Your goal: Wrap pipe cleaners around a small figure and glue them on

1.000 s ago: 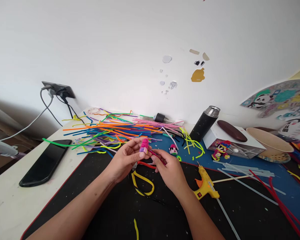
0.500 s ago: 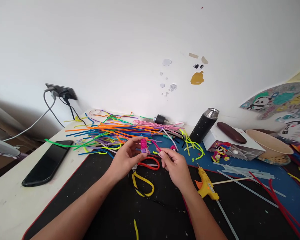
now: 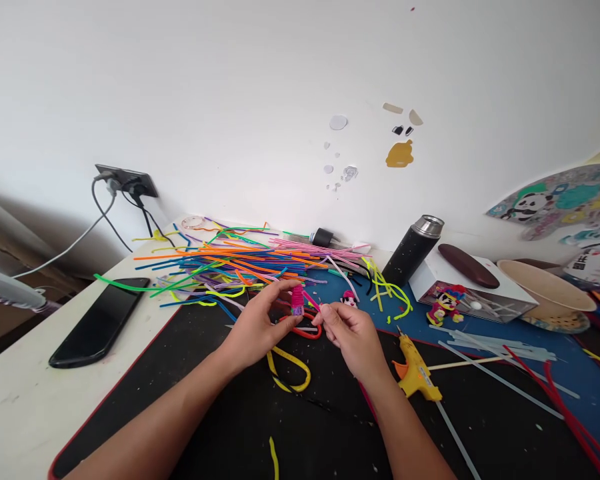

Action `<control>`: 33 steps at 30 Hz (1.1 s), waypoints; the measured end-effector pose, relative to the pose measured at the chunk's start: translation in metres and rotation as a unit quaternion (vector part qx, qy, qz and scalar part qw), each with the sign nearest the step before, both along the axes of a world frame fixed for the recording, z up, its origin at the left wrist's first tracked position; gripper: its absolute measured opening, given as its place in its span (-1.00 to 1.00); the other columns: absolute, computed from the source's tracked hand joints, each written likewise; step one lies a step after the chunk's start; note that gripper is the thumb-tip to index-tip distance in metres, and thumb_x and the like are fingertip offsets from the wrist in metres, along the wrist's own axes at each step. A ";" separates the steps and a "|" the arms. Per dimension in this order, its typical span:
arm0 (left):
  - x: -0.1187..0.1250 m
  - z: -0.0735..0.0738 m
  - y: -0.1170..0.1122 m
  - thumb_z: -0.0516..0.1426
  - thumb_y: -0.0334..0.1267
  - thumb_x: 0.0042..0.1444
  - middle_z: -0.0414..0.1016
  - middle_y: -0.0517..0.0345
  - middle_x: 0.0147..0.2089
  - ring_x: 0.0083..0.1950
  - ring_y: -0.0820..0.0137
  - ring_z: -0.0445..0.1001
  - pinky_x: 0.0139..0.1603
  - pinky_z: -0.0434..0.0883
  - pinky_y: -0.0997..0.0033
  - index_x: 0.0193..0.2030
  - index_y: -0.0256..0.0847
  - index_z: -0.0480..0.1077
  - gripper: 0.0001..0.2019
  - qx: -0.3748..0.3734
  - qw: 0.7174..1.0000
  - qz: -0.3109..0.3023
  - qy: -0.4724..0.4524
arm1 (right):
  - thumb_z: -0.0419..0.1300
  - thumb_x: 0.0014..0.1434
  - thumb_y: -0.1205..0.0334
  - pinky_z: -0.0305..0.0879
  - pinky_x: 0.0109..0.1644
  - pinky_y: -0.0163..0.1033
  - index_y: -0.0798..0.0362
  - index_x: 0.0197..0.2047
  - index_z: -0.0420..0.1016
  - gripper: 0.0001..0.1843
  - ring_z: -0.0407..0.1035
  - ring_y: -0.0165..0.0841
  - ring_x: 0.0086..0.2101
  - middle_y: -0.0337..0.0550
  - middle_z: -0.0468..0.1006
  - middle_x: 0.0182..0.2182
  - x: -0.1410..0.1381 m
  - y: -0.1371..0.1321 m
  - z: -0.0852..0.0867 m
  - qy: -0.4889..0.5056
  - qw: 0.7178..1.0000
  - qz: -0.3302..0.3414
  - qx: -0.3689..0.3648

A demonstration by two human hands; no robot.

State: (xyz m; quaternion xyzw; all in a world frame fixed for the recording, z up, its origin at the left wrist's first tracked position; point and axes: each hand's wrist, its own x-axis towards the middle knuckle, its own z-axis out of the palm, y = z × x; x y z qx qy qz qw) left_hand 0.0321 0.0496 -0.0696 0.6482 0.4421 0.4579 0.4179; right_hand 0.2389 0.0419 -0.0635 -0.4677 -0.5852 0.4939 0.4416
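1. Clamping a short pink-and-purple fuzzy cylinder (image 3: 298,300) between fingertips of the left hand (image 3: 259,324).
2. Pinching, just right of those fingertips, a thin magenta fuzzy stem (image 3: 311,301) in the right hand's (image 3: 353,333) fingers.

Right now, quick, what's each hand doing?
Left hand: closed, holding a small pink-and-purple fuzzy piece.
Right hand: closed, its fingertips pinching a thin magenta fuzzy stem.

The right hand (image 3: 351,335) has closed back in; its pink stem (image 3: 311,299) now beside the magenta piece (image 3: 298,297).
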 end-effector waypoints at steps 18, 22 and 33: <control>-0.003 -0.006 0.004 0.29 -0.26 0.20 0.58 -0.01 0.12 0.00 0.20 0.62 0.04 0.59 0.18 0.27 -0.08 0.41 -0.51 0.030 0.998 0.021 0.056 | 0.31 0.28 -0.12 0.26 -0.58 -0.35 0.04 -0.16 0.60 -0.63 0.52 -0.33 -0.53 -0.13 0.62 -0.40 -0.004 -0.004 0.006 0.056 0.998 0.022 -0.014; -0.003 -0.006 0.004 0.29 -0.24 0.21 0.58 0.01 0.15 0.02 0.21 0.62 0.08 0.59 0.18 0.27 -0.06 0.41 -0.52 0.047 0.996 0.026 0.065 | 0.29 0.32 -0.08 0.24 -0.58 -0.33 0.03 -0.14 0.61 -0.67 0.35 -0.43 -0.59 -0.16 0.60 -0.40 -0.002 -0.004 0.017 0.058 0.997 -0.030 0.046; -0.006 -0.004 0.007 0.30 -0.25 0.20 0.57 0.01 0.22 0.08 0.20 0.61 0.13 0.58 0.14 0.27 -0.04 0.41 -0.51 0.051 0.996 0.042 0.055 | 0.23 0.41 0.15 0.42 -0.25 -0.25 -0.01 -0.28 0.67 -0.75 0.55 -0.27 -0.37 -0.14 0.69 -0.37 -0.010 -0.005 0.053 -0.147 0.962 0.002 0.232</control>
